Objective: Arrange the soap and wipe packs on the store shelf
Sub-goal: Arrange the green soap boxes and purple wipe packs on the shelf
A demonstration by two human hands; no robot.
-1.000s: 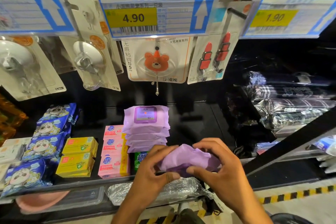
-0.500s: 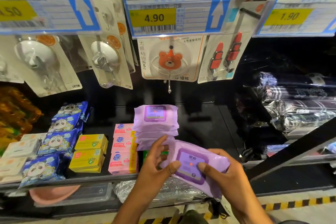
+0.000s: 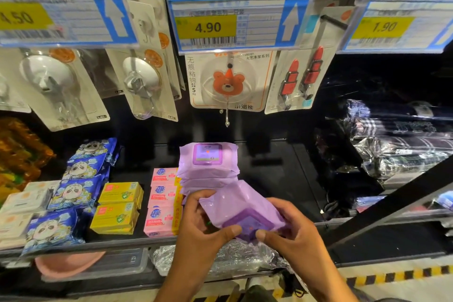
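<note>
I hold a purple wipe pack [image 3: 241, 206] with both hands in front of the shelf edge, its lid facing me and turned diagonally. My left hand [image 3: 203, 223] grips its left side, thumb on the lid. My right hand [image 3: 289, 230] grips its right side, thumb also on the lid. Just behind stands a stack of purple wipe packs [image 3: 207, 164] on the dark shelf [image 3: 269, 179]. Pink soap boxes [image 3: 163, 201] lie in a row left of the stack, yellow soap boxes [image 3: 117, 206] further left, then blue panda wipe packs [image 3: 78, 186].
Price tags [image 3: 235, 22] hang above, with carded hooks [image 3: 228, 81] under them. Wrapped dark bundles [image 3: 397, 140] fill the shelf's right side. White boxes [image 3: 22, 203] sit at far left. A lower shelf holds a clear-wrapped bundle [image 3: 235, 255] and a pink dish [image 3: 66, 262].
The pack I hold was turned lid-up, then rotated to a diagonal, and it moved slightly closer to the stack. The view shifted left.
</note>
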